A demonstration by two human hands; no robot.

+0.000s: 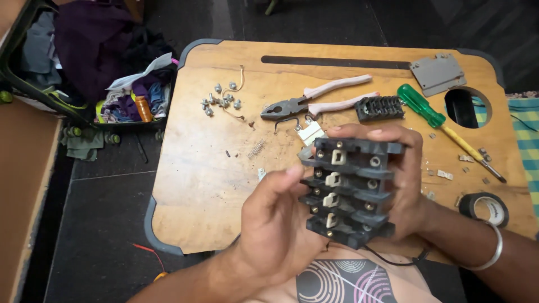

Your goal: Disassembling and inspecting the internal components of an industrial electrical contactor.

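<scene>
Nearest the camera, the left hand and the right hand held a black switch block up between them, above the near edge of the wooden bench. The left hand's fingers were clenched around the block's left side, the thumb pressed against its front edge. The right hand grasped the opposite side, its fingers curled over the top. The block showed four stepped rows, each with a pale square tab and round metal screws. A silver bangle sat on the right wrist.

On the bench behind lay pliers with pink handles, and just beside their grips a smaller black ridged part. A green-handled screwdriver lay to the right, near a round hole in the bench top. A grey plate rested at the far right corner. Loose screws were scattered at the far left, with a small spring nearer. A roll of black tape lay beside the right forearm.
</scene>
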